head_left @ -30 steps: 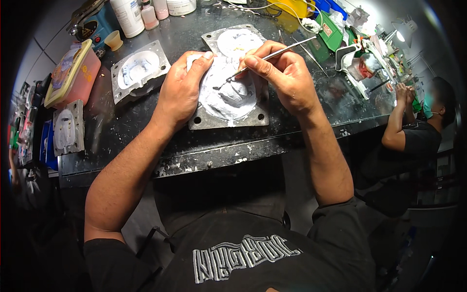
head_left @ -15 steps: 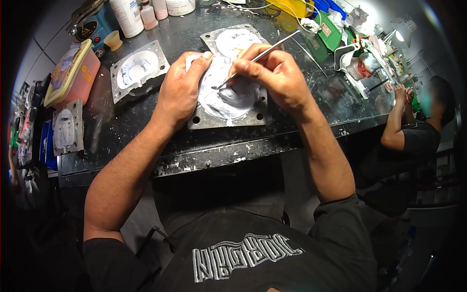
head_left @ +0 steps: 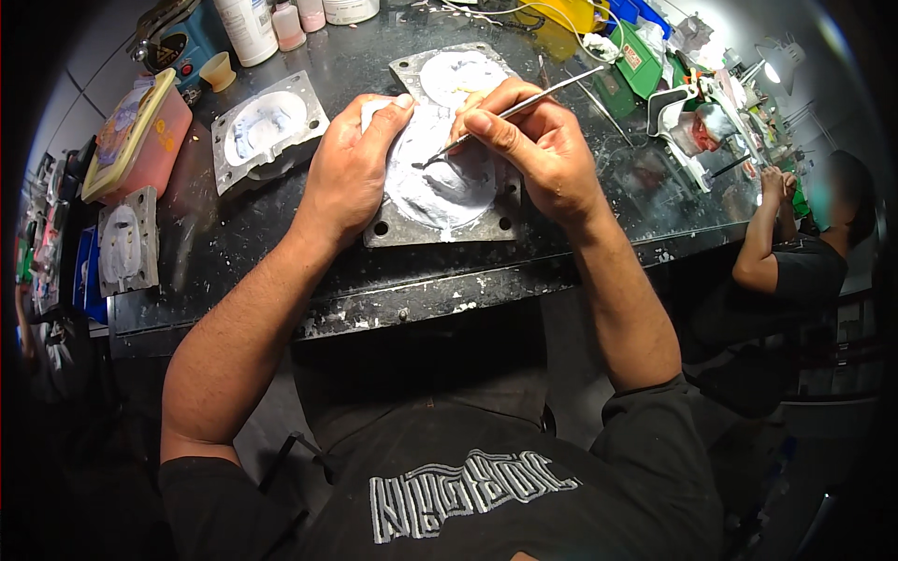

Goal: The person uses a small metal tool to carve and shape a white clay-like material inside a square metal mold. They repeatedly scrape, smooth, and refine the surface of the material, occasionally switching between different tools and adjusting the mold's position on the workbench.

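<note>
A metal flask half (head_left: 402, 233) filled with white plaster (head_left: 440, 196) lies in front of me, near the bench's front edge. My left hand (head_left: 353, 173) is closed on its left side, thumb on top; something white shows beside that thumb. My right hand (head_left: 538, 150) pinches a thin metal carving tool (head_left: 561, 86) like a pen. The tool's dark tip sits at the plaster, around a curved hollow. Behind it lies another flask half (head_left: 409, 67) with plaster, partly covered by my right hand. A third plaster-filled flask half (head_left: 301, 92) is to the left.
A slim metal instrument (head_left: 603, 110) lies on the dark bench (head_left: 365, 280) to the right. Farther left are a pink tub with a yellow lid (head_left: 140, 140) and a smaller flask half (head_left: 126, 245). Bottles (head_left: 245, 28) stand at the back. Another person (head_left: 795, 234) sits at right.
My right hand and the tool have shifted slightly right, with the tip drawn a little away from me. The flask half under my left hand has moved slightly right.
</note>
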### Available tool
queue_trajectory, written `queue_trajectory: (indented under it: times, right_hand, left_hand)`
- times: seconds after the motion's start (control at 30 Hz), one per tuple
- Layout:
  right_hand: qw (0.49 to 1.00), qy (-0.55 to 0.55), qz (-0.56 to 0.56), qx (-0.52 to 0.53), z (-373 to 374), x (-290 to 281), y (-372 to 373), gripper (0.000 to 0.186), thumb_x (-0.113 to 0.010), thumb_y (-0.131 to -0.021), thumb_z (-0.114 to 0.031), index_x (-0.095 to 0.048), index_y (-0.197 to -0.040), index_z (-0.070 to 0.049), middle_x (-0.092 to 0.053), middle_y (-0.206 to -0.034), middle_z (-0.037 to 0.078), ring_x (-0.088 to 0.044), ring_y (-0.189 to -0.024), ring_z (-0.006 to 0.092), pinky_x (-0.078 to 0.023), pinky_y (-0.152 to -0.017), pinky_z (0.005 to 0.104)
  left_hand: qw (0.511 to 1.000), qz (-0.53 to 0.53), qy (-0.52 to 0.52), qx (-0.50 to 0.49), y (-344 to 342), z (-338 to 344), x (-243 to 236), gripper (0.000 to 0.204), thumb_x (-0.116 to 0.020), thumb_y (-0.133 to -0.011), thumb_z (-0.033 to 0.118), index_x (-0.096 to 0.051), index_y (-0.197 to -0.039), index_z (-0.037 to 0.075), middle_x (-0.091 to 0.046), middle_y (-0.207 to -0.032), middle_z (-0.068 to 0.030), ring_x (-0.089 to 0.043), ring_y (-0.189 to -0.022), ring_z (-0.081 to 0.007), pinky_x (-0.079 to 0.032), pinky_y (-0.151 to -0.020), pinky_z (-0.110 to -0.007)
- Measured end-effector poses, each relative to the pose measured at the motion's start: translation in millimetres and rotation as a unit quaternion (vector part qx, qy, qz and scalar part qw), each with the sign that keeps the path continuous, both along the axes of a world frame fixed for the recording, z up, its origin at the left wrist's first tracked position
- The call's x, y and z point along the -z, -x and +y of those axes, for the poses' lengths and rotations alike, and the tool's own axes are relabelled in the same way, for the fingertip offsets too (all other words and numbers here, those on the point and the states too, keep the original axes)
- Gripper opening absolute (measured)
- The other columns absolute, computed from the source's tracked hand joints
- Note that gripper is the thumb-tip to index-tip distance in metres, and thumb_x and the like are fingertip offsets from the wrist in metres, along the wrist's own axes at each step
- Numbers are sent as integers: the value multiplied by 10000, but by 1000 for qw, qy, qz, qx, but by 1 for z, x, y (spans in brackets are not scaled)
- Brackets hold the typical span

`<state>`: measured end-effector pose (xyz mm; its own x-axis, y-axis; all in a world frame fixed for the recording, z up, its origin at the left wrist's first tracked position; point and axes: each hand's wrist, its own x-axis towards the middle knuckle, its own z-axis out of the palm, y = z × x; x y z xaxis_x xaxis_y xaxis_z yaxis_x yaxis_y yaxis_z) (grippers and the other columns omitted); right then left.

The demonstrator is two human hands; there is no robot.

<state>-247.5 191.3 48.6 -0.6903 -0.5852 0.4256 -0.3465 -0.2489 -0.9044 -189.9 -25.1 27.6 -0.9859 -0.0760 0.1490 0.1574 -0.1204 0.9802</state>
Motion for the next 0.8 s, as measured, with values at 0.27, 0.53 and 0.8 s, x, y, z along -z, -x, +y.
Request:
queue_trajectory:
  times: [0.27, 0.53, 0.8]
  right_hand:
    - [991, 12, 123, 42, -2, 2, -5, 124, -771, -1012, -125, -738, -1007, -6, -741, -992, 50, -692, -972, 134, -536, -922, 287]
    - [990, -32, 124, 53, -4, -5, -11, 94, -768, -1010, -91, -737, -1006, -2, -732, -978, 47, -687, -962, 131, -535, -923, 285]
    - [976, -21, 191, 99, -5, 2, -15, 123, -774, -1005, -129, -741, -992, -11, -747, -941, 65, -710, -935, 169, -534, -965, 336]
  left_hand:
    - [1000, 6, 22, -15, -1, 0, 1, 356, -579, -1127, 309, -704, -1218, -12, -744, -1052, -59, -676, -931, -90, -534, -850, -246]
    - [999, 8, 36, -29, -2, 1, 0, 364, -585, -1124, 308, -707, -1231, -17, -741, -1066, -60, -671, -951, -94, -526, -871, -245]
    - [999, 6, 31, -29, -4, 1, -2, 351, -590, -1121, 298, -711, -1225, -15, -736, -1067, -53, -662, -958, -93, -517, -883, -244]
